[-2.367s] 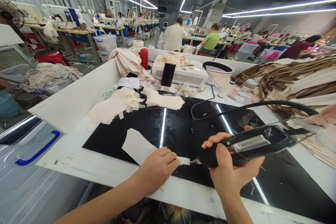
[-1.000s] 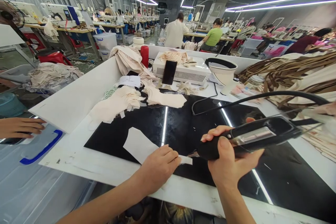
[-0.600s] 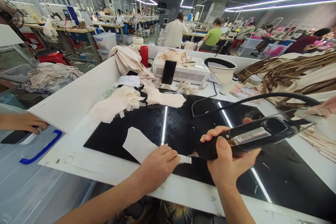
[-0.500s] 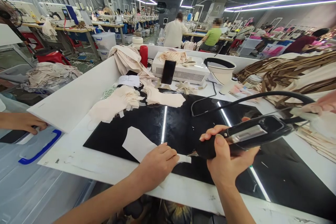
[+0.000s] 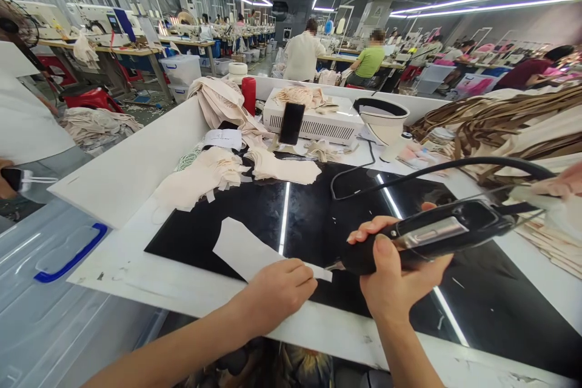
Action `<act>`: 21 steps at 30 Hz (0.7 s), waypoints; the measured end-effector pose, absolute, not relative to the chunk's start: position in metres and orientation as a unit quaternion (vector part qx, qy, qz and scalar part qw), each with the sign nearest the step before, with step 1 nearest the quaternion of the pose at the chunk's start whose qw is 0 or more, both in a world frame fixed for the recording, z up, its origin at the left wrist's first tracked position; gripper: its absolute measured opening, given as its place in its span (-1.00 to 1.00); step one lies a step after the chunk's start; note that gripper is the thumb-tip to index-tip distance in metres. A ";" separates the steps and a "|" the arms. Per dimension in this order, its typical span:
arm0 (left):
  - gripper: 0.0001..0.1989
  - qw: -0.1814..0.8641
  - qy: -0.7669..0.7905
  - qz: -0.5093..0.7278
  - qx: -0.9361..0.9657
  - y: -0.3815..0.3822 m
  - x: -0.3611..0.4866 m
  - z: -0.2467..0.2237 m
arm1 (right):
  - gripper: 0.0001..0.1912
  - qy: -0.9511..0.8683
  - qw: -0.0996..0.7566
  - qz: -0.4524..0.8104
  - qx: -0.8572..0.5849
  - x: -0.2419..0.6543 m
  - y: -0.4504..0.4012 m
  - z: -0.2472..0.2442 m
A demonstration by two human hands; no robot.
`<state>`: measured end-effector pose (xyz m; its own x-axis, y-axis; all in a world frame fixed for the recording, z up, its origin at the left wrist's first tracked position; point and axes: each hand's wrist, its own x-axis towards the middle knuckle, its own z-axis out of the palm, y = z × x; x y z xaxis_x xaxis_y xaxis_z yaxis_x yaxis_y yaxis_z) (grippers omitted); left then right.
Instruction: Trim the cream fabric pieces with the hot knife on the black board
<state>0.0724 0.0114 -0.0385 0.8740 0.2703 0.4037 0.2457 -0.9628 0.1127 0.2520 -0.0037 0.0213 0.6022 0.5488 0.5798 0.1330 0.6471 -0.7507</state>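
Observation:
My left hand has its fingers pressed together on a pale fabric piece, which lies on the glossy black panel. The narrow end of the piece sticks out to the right of my fingers. My right hand is wrapped round a black handheld tool with a metal plate on its side. The tool's thin metal tip is at the narrow end of the fabric; whether they touch is hard to tell. A black cable runs near the tool.
Stacks of cream fabric lie behind the panel, by a phone and a white vented box. Brown-edged strips fill the right. A person stands at the left, beside a clear bin. Another person's hand shows at far right.
My left hand has shifted slightly right along the fabric piece. My right hand and the tool have hardly moved. At the left, the person's hand has left the bin and a pale shirt has come into view.

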 end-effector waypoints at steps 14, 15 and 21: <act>-0.78 0.067 0.198 0.205 0.956 0.014 0.066 -0.040 | -0.33 -0.415 0.805 0.135 -0.402 0.253 -0.004 0.021; -0.77 0.066 0.197 0.204 0.957 0.014 0.066 -0.041 | -0.33 -0.412 0.806 0.136 -0.402 0.252 -0.004 0.022; -0.76 0.065 0.192 0.206 0.957 0.015 0.066 -0.042 | -0.35 -0.404 0.815 0.163 -0.382 0.247 -0.006 0.030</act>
<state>0.0659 0.0155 -0.0421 0.8410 0.3948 0.3700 0.3408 -0.9176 0.2045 0.2466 -0.0064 0.0295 0.6206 0.5746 0.5335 0.0427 0.6547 -0.7547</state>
